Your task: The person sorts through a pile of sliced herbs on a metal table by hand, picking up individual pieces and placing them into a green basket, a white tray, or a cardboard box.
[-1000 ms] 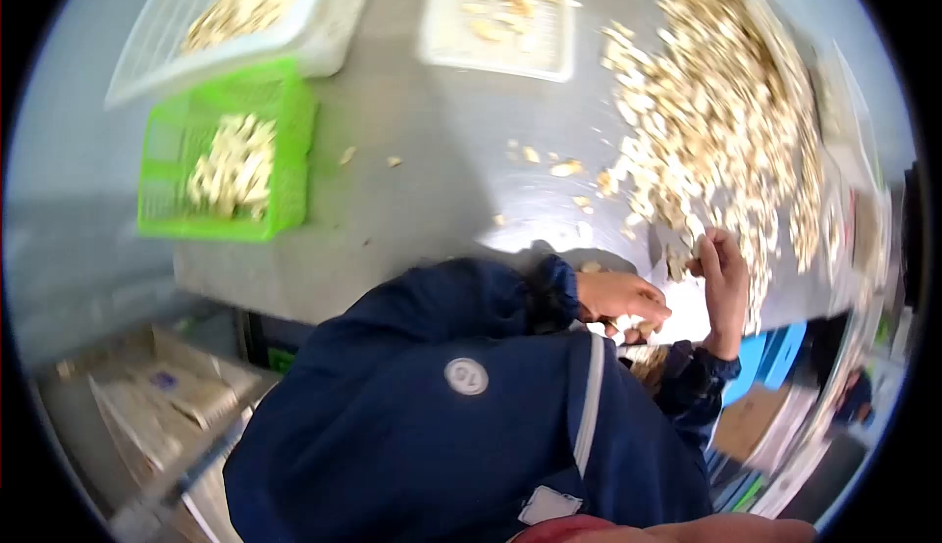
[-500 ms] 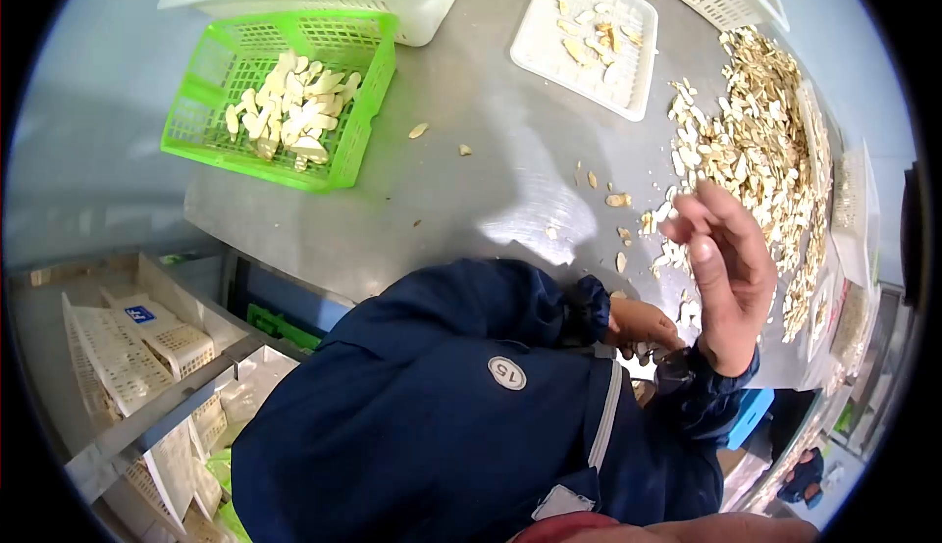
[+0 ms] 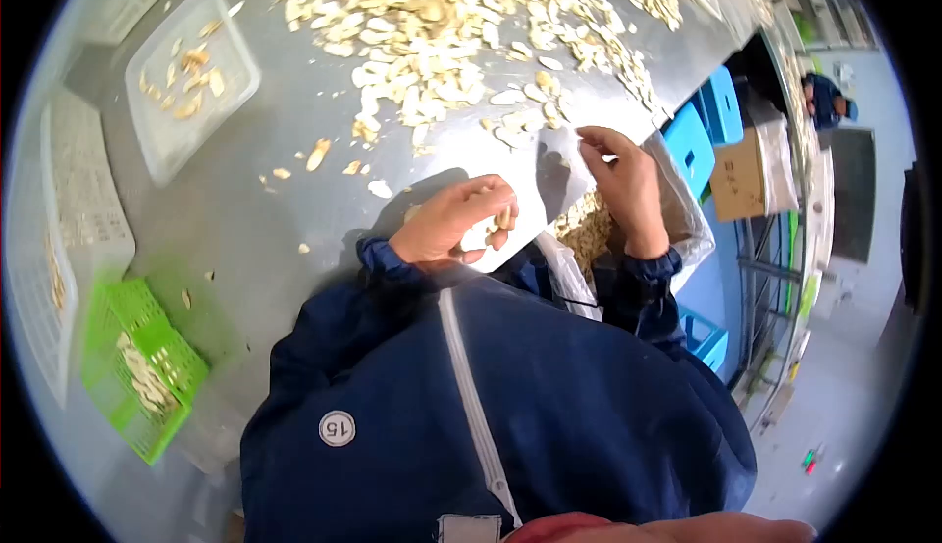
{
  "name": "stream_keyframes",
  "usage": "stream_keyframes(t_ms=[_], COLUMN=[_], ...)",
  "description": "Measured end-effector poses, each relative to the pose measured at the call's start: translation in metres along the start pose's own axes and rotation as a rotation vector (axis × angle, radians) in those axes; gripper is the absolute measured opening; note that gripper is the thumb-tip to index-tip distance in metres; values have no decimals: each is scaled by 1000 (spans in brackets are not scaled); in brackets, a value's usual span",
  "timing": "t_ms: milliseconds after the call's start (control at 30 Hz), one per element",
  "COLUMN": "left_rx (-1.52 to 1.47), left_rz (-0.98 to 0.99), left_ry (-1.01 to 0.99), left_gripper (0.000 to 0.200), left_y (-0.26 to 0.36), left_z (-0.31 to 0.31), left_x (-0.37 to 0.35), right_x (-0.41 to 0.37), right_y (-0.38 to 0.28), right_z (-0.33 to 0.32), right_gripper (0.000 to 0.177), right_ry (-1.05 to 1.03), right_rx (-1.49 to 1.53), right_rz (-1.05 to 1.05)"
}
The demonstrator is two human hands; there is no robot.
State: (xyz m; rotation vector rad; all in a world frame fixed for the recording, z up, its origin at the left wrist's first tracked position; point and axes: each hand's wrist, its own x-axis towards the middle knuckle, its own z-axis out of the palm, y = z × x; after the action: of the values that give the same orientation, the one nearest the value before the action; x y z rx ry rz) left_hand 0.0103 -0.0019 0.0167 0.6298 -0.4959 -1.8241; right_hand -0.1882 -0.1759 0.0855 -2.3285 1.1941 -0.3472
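Observation:
My left hand (image 3: pixel 456 221) is closed around several pale, thin slices (image 3: pixel 478 237), low over the metal table's front edge. To its right, my right hand (image 3: pixel 626 190) has thumb and fingertips drawn together in a pinch above the table edge; whether a slice is between them cannot be made out. A large spread of cream and brownish slices (image 3: pixel 422 23) covers the table beyond both hands. Below the right hand, a container lined with a clear plastic bag (image 3: pixel 692 234) holds browner slices (image 3: pixel 586 234).
A white tray (image 3: pixel 147 146) with a few slices lies at the left. Beyond it are a white basket (image 3: pixel 93 185) and a green basket (image 3: pixel 182 352) of slices. Blue stools (image 3: pixel 690 146) and a cardboard box (image 3: pixel 738 178) stand right. Another person (image 3: pixel 824 102) is far off.
The view has swung right, bringing the slice pile ahead and the baskets to the left. My right hand has gone from raised and loosely spread to a pinch; my left hand now shows, holding slices.

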Motion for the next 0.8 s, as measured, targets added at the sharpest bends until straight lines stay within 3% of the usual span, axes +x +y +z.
stream_keyframes(t_ms=[300, 433, 533, 667, 800], left_rx=[-45, -34, -27, -49, -24], left_rz=[-16, -13, -13, 12, 24], left_ry=[25, 31, 15, 6, 18], left_gripper=[38, 39, 39, 38, 37], left_y=[-4, -3, -7, -10, -7], left_z=[-2, 0, -4, -5, -1], left_x=[-1, -1, 0, 2, 1], right_x=[8, 7, 0, -5, -6], right_y=[-25, -25, -20, 4, 11], right_z=[63, 60, 49, 32, 37], right_gripper=[17, 21, 28, 28, 22], right_ry=[37, -12, 4, -23, -36], right_rx=[13, 12, 107, 60, 13], right_rz=[-230, -241, -394, -75, -165])
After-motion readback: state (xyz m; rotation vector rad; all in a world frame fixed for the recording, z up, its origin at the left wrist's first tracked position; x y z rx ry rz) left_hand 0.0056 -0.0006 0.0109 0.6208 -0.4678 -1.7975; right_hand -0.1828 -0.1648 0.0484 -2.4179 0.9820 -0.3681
